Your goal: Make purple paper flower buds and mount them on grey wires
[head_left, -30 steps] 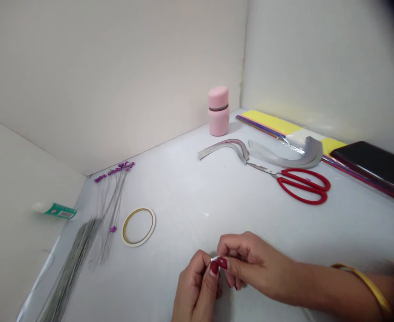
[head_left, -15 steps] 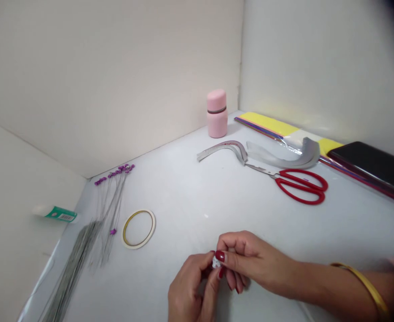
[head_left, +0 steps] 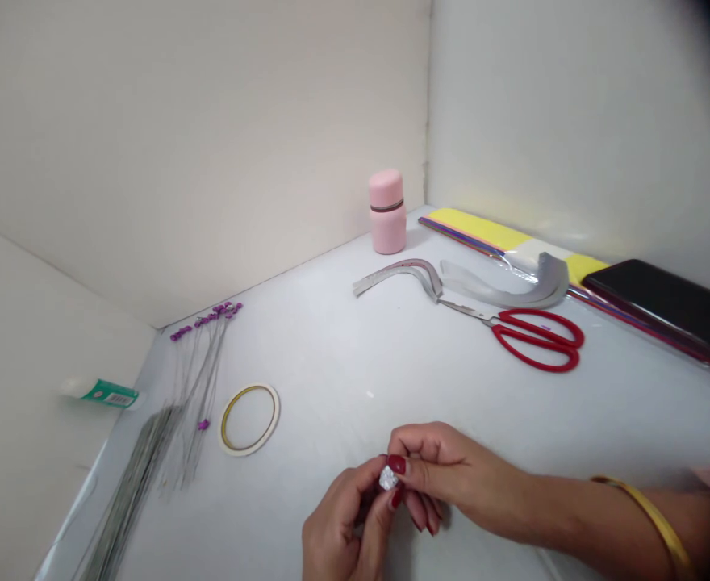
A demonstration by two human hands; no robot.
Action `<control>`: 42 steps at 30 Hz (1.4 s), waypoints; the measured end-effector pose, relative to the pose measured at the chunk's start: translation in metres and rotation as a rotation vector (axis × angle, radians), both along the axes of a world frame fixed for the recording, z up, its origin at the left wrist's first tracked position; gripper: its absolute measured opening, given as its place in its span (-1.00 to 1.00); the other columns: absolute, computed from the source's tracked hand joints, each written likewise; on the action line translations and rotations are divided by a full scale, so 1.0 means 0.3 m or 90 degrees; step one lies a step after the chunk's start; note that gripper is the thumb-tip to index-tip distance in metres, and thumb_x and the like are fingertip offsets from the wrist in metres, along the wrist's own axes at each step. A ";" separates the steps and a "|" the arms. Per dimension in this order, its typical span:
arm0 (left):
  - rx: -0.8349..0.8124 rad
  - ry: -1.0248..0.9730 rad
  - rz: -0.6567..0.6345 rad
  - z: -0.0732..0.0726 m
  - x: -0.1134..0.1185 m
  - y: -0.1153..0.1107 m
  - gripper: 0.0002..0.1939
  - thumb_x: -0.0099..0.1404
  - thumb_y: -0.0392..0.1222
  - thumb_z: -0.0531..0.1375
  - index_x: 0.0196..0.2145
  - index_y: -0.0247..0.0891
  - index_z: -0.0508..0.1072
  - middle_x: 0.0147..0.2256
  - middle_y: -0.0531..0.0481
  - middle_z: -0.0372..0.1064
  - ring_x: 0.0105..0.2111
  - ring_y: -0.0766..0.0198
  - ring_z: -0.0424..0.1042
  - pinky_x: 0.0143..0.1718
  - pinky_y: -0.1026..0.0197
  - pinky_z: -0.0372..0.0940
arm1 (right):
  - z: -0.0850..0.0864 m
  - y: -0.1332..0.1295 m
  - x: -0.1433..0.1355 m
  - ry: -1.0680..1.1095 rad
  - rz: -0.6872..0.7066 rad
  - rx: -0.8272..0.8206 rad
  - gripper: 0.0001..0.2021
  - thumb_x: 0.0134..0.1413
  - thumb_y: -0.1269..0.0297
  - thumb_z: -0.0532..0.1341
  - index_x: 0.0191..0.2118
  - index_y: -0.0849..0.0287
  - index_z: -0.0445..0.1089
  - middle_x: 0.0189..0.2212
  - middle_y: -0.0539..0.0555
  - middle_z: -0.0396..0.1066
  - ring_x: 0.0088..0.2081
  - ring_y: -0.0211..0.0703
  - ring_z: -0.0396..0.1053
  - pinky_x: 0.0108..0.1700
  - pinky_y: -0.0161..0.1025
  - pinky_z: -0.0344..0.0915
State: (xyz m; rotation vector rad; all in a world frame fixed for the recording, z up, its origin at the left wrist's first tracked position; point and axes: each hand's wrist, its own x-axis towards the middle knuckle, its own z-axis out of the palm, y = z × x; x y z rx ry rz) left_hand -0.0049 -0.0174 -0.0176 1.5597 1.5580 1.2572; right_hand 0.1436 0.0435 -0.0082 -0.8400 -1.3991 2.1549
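Near the bottom middle of the head view, a small crumpled silvery-white piece (head_left: pixel 388 478) is pinched between the fingertips of both hands. My left hand (head_left: pixel 348 520) grips it from the left and below, thumb and forefinger curled on it. From the right, my right hand (head_left: pixel 452 476) presses its thumb against the piece, with the other fingers bent underneath. A roll of white tape (head_left: pixel 274 424) lies left of the hands. Red-handled scissors (head_left: pixel 573 357) rest to the upper right, their blades touching curved grey strips (head_left: pixel 412 265).
Thin wires with purple tips (head_left: pixel 219 311) and a bundle of grey-green wires (head_left: pixel 134 484) lie at left, near a green-and-white tube (head_left: pixel 110 394). Along the back stand a pink bottle (head_left: pixel 387 214), then yellow sheets (head_left: pixel 482 230) and a dark phone (head_left: pixel 663 303) lying flat.
The view has shifted slightly. Both hands keep nearly the same pose, and the small silvery piece between them has turned a little and shows more of its surface.
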 end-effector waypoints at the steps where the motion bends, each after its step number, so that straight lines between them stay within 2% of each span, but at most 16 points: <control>1: -0.003 -0.002 -0.002 0.003 0.000 0.001 -0.77 0.09 -0.34 0.20 -0.28 -0.10 0.52 -0.47 0.13 0.51 -0.52 0.40 0.42 -0.44 0.47 0.27 | 0.001 0.000 0.004 -0.018 0.002 0.027 -0.70 0.12 0.08 0.04 -0.48 0.21 0.20 -0.69 -0.09 0.20 -0.65 -0.38 0.10 -0.59 -0.41 0.02; 6: -0.002 0.035 0.023 0.000 0.009 -0.004 -0.78 0.09 -0.33 0.19 -0.30 -0.12 0.53 -0.50 0.11 0.49 -0.54 0.39 0.41 -0.45 0.45 0.26 | 0.008 0.001 0.023 -0.150 -0.007 0.272 -0.71 0.16 0.20 0.02 -0.53 0.21 0.21 -0.65 -0.10 0.11 -0.58 -0.37 0.02 -0.54 -0.39 -0.02; 8: -0.010 0.028 0.033 -0.007 0.014 -0.006 -0.78 0.10 -0.32 0.18 -0.30 -0.11 0.53 -0.49 0.10 0.50 -0.52 0.37 0.41 -0.42 0.42 0.26 | 0.010 0.002 0.024 -0.164 -0.008 0.325 -0.72 0.16 0.23 0.02 -0.53 0.21 0.21 -0.64 -0.11 0.09 -0.56 -0.36 0.01 -0.53 -0.40 -0.01; 10: -0.047 -0.031 0.038 -0.012 0.017 -0.005 -0.82 0.10 -0.26 0.19 -0.31 -0.11 0.53 -0.47 0.08 0.51 -0.50 0.35 0.41 -0.39 0.39 0.26 | 0.009 0.004 0.021 -0.158 -0.007 0.297 -0.72 0.17 0.22 0.01 -0.52 0.21 0.20 -0.65 -0.11 0.09 -0.58 -0.37 0.01 -0.55 -0.40 -0.02; 13: -0.166 -0.225 0.047 -0.012 0.018 0.004 -0.77 0.08 -0.07 0.24 -0.29 -0.17 0.50 -0.46 0.02 0.50 -0.51 0.32 0.40 -0.44 0.34 0.28 | 0.004 0.005 0.015 -0.140 -0.010 0.237 -0.71 0.18 0.21 -0.02 -0.52 0.20 0.18 -0.66 -0.11 0.13 -0.60 -0.37 0.04 -0.56 -0.42 0.00; 15: -0.226 -0.299 0.036 -0.005 0.015 0.010 -0.72 0.09 0.03 0.21 -0.37 -0.24 0.47 -0.54 0.02 0.43 -0.55 0.33 0.36 -0.49 0.35 0.24 | 0.001 0.003 0.014 -0.143 -0.015 0.263 -0.72 0.18 0.25 -0.01 -0.54 0.20 0.18 -0.64 -0.09 0.17 -0.58 -0.37 0.08 -0.53 -0.41 0.04; 16: -0.236 -0.297 0.028 0.000 0.013 0.013 -0.70 0.10 0.05 0.20 -0.44 -0.27 0.45 -0.58 0.04 0.38 -0.57 0.35 0.32 -0.50 0.36 0.21 | 0.001 0.002 0.014 -0.147 -0.015 0.284 -0.72 0.17 0.27 0.00 -0.54 0.21 0.20 -0.64 -0.09 0.18 -0.57 -0.36 0.10 -0.51 -0.41 0.05; 18: -0.230 -0.246 0.013 0.007 0.009 0.015 -0.66 0.13 0.06 0.17 -0.56 -0.30 0.40 -0.63 0.07 0.28 -0.59 0.38 0.22 -0.53 0.37 0.13 | 0.004 -0.002 0.015 -0.150 -0.009 0.314 -0.72 0.17 0.29 0.01 -0.54 0.21 0.24 -0.64 -0.09 0.19 -0.57 -0.36 0.11 -0.51 -0.41 0.06; 20: -0.236 -0.239 0.003 0.010 0.005 0.017 -0.65 0.14 0.05 0.17 -0.57 -0.30 0.35 -0.65 0.10 0.21 -0.60 0.40 0.15 -0.56 0.37 0.06 | 0.012 -0.007 0.016 -0.137 0.000 0.332 -0.72 0.18 0.28 0.01 -0.51 0.21 0.30 -0.63 -0.08 0.20 -0.57 -0.36 0.12 -0.51 -0.41 0.07; 24: -0.329 -0.422 -0.045 0.006 0.000 0.024 -0.66 0.06 0.04 0.24 -0.57 -0.29 0.32 -0.67 0.13 0.19 -0.63 0.43 0.13 -0.57 0.37 0.08 | 0.034 -0.009 0.015 -0.071 0.027 0.339 -0.74 0.17 0.29 0.03 -0.45 0.22 0.37 -0.55 -0.03 0.31 -0.51 -0.34 0.21 -0.43 -0.41 0.13; 27: -0.380 -0.517 -0.066 0.002 0.002 0.029 -0.66 0.04 0.04 0.26 -0.58 -0.29 0.31 -0.66 0.09 0.25 -0.65 0.43 0.19 -0.57 0.36 0.13 | 0.032 -0.006 0.008 -0.041 0.023 0.249 -0.73 0.16 0.22 0.05 -0.48 0.23 0.33 -0.57 -0.01 0.33 -0.53 -0.33 0.21 -0.46 -0.40 0.12; 29: -0.313 -0.481 -0.077 -0.001 0.009 0.027 -0.70 0.10 0.03 0.21 -0.51 -0.29 0.36 -0.61 0.04 0.33 -0.61 0.39 0.26 -0.54 0.34 0.18 | 0.020 -0.003 0.004 -0.046 0.001 0.153 -0.71 0.14 0.14 0.06 -0.49 0.22 0.26 -0.64 -0.05 0.26 -0.59 -0.35 0.16 -0.52 -0.41 0.08; 32: -0.148 -0.297 -0.046 -0.006 0.018 0.016 -0.78 0.14 -0.05 0.20 -0.33 -0.25 0.45 -0.49 -0.02 0.43 -0.50 0.31 0.37 -0.43 0.32 0.25 | 0.001 -0.001 -0.001 -0.039 -0.036 0.054 -0.68 0.10 0.03 0.08 -0.48 0.20 0.20 -0.71 -0.11 0.17 -0.66 -0.38 0.07 -0.59 -0.42 0.00; 36: -0.057 -0.086 0.021 -0.009 0.010 0.005 -0.90 0.15 -0.22 0.19 -0.37 -0.17 0.52 -0.46 0.01 0.49 -0.48 0.30 0.42 -0.41 0.34 0.27 | -0.012 -0.005 -0.003 -0.024 -0.044 0.057 -0.64 0.08 -0.03 0.08 -0.47 0.21 0.20 -0.71 -0.12 0.18 -0.67 -0.39 0.07 -0.59 -0.41 -0.01; 40: 0.040 0.042 -0.001 -0.004 -0.004 0.002 -0.84 0.18 -0.28 0.14 -0.39 -0.16 0.54 -0.51 0.00 0.48 -0.52 0.30 0.40 -0.44 0.32 0.25 | -0.011 -0.009 -0.008 -0.003 -0.046 0.066 -0.64 0.07 -0.03 0.09 -0.47 0.21 0.20 -0.71 -0.11 0.19 -0.67 -0.39 0.08 -0.59 -0.41 -0.01; 42: 0.061 0.064 -0.005 -0.003 -0.004 0.003 -0.84 0.19 -0.28 0.13 -0.40 -0.18 0.54 -0.51 -0.01 0.47 -0.51 0.29 0.41 -0.43 0.31 0.25 | -0.008 -0.010 -0.012 0.004 -0.053 0.067 -0.64 0.06 -0.02 0.10 -0.47 0.22 0.20 -0.71 -0.12 0.20 -0.67 -0.40 0.08 -0.59 -0.42 -0.01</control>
